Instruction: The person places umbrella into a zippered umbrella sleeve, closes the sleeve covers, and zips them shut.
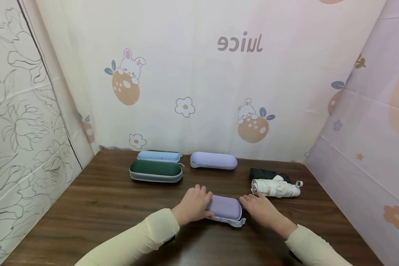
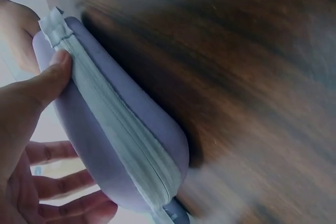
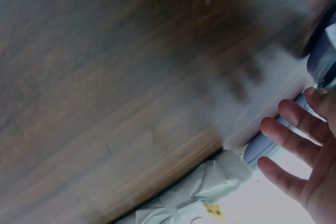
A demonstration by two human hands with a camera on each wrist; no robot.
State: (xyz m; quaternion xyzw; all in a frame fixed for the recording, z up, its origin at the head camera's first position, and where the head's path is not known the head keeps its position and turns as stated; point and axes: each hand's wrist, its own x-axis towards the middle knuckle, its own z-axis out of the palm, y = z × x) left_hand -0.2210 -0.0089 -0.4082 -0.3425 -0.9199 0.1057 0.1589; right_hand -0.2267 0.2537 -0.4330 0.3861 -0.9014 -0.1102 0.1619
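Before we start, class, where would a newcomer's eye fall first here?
First, the purple case low in the head view, held by the left hand. Then the dark green case, farther back to the left. Above, mirrored "Juice" lettering stands on the pale backdrop.

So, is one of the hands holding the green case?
No, the green case lies untouched on the table, while the left hand grips the purple case.
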